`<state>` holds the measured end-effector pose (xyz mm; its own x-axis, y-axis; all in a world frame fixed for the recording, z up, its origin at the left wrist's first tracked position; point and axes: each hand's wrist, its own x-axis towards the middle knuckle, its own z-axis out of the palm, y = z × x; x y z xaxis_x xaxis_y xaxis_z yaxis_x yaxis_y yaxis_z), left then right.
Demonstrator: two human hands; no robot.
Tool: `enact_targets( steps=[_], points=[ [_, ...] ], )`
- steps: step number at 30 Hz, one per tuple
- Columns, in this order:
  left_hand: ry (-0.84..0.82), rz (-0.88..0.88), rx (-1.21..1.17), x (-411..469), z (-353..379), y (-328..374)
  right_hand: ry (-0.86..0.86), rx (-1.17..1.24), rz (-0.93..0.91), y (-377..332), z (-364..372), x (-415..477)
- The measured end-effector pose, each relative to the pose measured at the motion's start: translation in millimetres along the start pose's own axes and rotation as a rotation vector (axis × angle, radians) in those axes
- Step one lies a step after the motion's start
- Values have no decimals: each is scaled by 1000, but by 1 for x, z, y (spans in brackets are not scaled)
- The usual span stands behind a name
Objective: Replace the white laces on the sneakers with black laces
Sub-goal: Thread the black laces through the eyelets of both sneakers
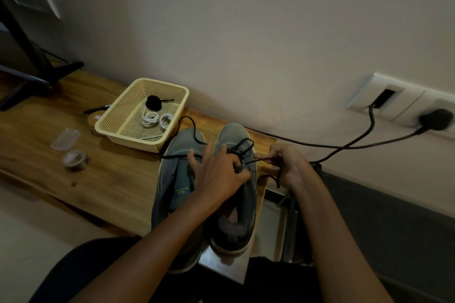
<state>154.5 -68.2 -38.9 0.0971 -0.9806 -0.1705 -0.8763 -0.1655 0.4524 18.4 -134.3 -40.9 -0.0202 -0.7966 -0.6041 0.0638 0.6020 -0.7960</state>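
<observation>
On a long wooden table, a pair of grey mesh sneakers stands toes to the wall beside a cream perforated plastic basket holding coiled white laces. The left hand spreads over the right-hand shoe, pinching the thin black cord lace at the eyelets. The right hand, just beside the shoe, pinches the free end. Soft, light and limp, the lace likely handles best gripped near its tip.

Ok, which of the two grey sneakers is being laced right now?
The right-hand grey sneaker: left hand and right hand both pinch the black lace on it.
</observation>
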Motion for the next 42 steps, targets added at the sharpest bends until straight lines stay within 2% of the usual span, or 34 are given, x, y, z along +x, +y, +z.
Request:
enact_targets(
  steps=[2,5,8,9,11,14,17,19,22,27,30,32,35,37,40,42],
  points=[
    [-4,-4,-1,0,0,0,17,-61,-23,-1,1,-3],
    [-2,-13,20,1,0,0,73,-384,-256,-3,3,-3],
    [-2,-13,35,2,1,-1,60,-897,-488,0,4,-2],
    [-1,-12,37,2,1,-1,46,-1042,-508,1,3,-1],
    [-2,-11,36,2,1,-1,8,-1165,-495,3,1,-1],
    [-4,-8,34,2,2,-2,4,-1120,-543,5,3,-4],
    [-10,-8,35,3,2,-2,-68,-947,-530,13,5,2],
    [-15,-9,33,3,2,-1,-52,-823,-530,16,7,9],
    [-10,-8,25,2,2,-1,79,-691,-504,17,9,14],
    [-10,-1,10,2,2,2,445,-572,-560,18,15,9],
    [-8,5,1,1,2,2,516,-379,-517,20,18,8],
    [2,6,1,1,2,2,465,-415,-530,19,19,8],
    [17,10,15,1,4,0,290,-606,-609,14,15,7],
    [21,13,12,2,4,-1,167,-787,-652,12,10,5],
    [14,12,-4,2,3,0,92,-1088,-615,14,5,7],
    [14,11,-10,2,2,0,42,-1079,-617,16,3,8]
  ],
)
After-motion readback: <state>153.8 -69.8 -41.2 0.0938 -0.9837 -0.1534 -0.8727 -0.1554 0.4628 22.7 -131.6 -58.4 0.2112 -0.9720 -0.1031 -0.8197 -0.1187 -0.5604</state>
